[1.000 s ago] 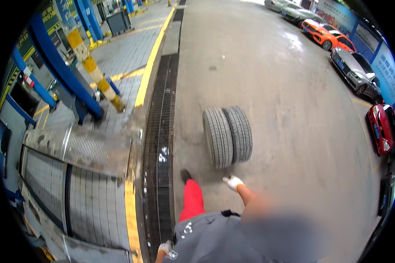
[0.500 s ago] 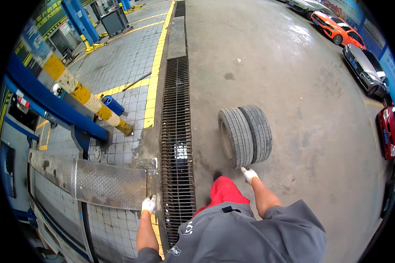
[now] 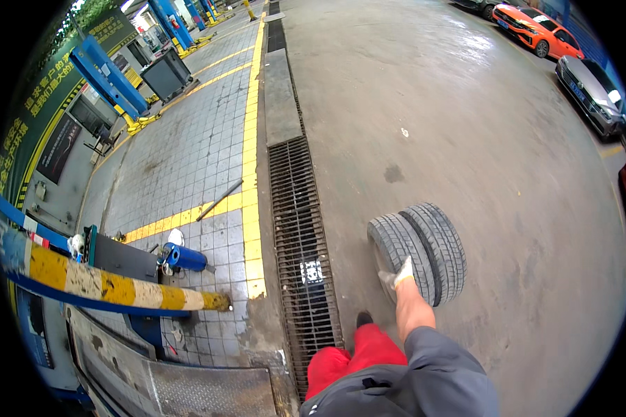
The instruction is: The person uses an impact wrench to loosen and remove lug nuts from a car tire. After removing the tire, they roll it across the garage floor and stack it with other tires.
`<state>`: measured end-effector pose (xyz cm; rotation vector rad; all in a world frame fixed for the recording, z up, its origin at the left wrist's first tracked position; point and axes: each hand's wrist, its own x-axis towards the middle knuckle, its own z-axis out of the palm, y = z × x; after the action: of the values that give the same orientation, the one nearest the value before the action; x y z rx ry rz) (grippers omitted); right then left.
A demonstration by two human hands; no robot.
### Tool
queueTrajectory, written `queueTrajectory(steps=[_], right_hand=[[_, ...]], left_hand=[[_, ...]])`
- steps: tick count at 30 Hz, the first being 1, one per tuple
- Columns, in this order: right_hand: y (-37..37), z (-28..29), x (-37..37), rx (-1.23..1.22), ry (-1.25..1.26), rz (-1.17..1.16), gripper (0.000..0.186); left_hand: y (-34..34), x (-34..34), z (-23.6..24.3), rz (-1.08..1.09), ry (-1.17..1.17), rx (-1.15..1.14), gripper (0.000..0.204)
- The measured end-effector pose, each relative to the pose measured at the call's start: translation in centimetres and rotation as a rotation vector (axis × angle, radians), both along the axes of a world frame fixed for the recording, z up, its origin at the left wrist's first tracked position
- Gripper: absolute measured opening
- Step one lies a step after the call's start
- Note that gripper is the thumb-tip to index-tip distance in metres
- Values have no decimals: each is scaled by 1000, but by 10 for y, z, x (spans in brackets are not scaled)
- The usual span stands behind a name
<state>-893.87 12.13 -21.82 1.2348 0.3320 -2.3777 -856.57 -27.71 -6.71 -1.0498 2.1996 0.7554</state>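
Two black tyres (image 3: 419, 251) stand upright side by side on the concrete floor, right of a long metal drain grate (image 3: 300, 236). My right hand (image 3: 398, 272), in a white glove, lies on the tread of the nearer, left tyre, with the forearm reaching up from the lower edge. The fingers rest flat against the rubber and do not wrap around it. My left hand is out of the picture. My red trouser leg (image 3: 355, 358) and black shoe (image 3: 363, 319) are just behind the tyres.
A yellow-and-black striped arm (image 3: 111, 286) of a blue car lift (image 3: 108, 76) juts in at the lower left over a tiled bay edged with a yellow line (image 3: 252, 187). A metal bar (image 3: 219, 199) lies on the tiles. Parked cars (image 3: 535, 29) line the far right.
My left hand, seen at the lower left half a second ago, has left the view. The tyres and my right hand have moved forward along the grate.
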Motion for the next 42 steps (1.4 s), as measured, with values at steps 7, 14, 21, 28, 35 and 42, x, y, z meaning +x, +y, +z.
queueTrajectory(steps=[7,14,21,28,35,42], right_hand=[[-91,26,-145,91,228,44,92],[-131,15,-141,326,-123,300,78],[-101,8,-200,361,-340,19,89],[-150,74,-371,496,-450,70,85],[-189,53,-622,924,-31,300,89],[-247,152,-705,1336,174,860,96]], left_hand=[[-61,-107,30,125,23,27,68],[-145,-135,23,59,-94,42,71],[-270,-350,68,-22,114,-40,64],[-292,-579,142,-68,44,-94,54],[-289,-692,117,-165,-175,-6,59],[-318,-799,127,-59,-227,-10,62]])
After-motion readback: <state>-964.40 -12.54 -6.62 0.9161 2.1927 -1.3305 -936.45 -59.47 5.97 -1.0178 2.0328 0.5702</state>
